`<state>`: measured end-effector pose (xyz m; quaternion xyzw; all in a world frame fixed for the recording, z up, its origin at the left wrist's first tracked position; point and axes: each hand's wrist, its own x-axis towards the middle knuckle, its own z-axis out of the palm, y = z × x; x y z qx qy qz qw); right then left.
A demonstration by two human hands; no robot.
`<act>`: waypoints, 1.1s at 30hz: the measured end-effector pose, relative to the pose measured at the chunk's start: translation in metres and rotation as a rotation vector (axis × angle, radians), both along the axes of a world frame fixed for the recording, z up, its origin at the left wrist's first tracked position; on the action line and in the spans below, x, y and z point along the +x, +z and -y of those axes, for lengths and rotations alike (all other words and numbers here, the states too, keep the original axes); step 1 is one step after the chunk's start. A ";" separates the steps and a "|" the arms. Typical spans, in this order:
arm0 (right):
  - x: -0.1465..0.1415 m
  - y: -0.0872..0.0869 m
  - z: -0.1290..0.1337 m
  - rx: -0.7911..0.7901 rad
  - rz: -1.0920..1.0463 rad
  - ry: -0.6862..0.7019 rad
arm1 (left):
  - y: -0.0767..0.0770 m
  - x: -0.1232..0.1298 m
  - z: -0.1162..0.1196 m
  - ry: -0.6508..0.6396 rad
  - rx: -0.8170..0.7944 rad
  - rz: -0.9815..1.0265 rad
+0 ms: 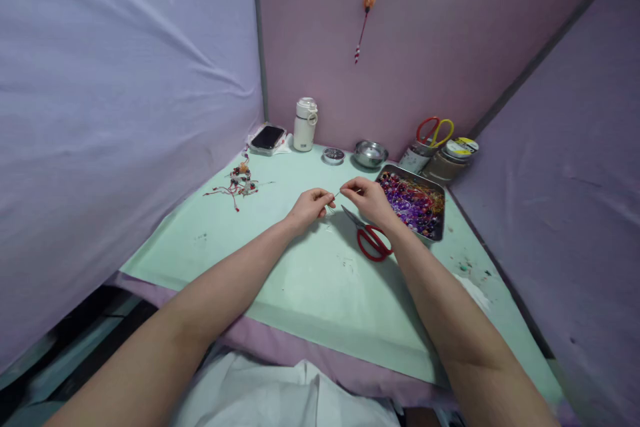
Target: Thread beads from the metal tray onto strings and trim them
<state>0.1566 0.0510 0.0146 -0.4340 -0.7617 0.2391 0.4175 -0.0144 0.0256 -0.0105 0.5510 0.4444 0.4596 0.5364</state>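
Observation:
Over the middle of the table, my left hand [311, 205] is closed in a pinch on a thin thread [337, 194]. Fine strand ends stick out below its fingers. My right hand [367, 197], also pinched, grips the same thread a short way to the right, so a small length shows between the two. Red-handled scissors [373, 242] lie partly under my right wrist, blades toward the hands. Beside that wrist stands a metal tray [443, 213] heaped with purple, red and amber beads [410, 203]. Whether a bead sits on the thread is too small to tell.
Beaded cords [243, 180] lie at left. Along the back are a phone [269, 137], a white bottle [305, 125], a small round container [333, 156], a metal bowl [371, 155], a can with scissors [416, 157] and a lidded jar [445, 163]. A beaded string [369, 0] hangs above.

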 end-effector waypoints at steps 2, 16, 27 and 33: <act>0.008 0.009 -0.001 0.026 0.006 -0.041 | 0.000 -0.001 0.000 0.006 0.040 -0.098; 0.059 0.050 0.008 -0.118 0.817 -0.093 | -0.016 -0.007 -0.005 -0.137 0.544 -0.873; 0.023 0.039 0.019 -0.079 0.859 0.046 | -0.003 -0.029 -0.011 -0.250 0.495 -0.898; -0.004 0.004 0.013 -0.077 0.964 0.114 | -0.014 -0.035 -0.022 -0.277 0.551 -0.944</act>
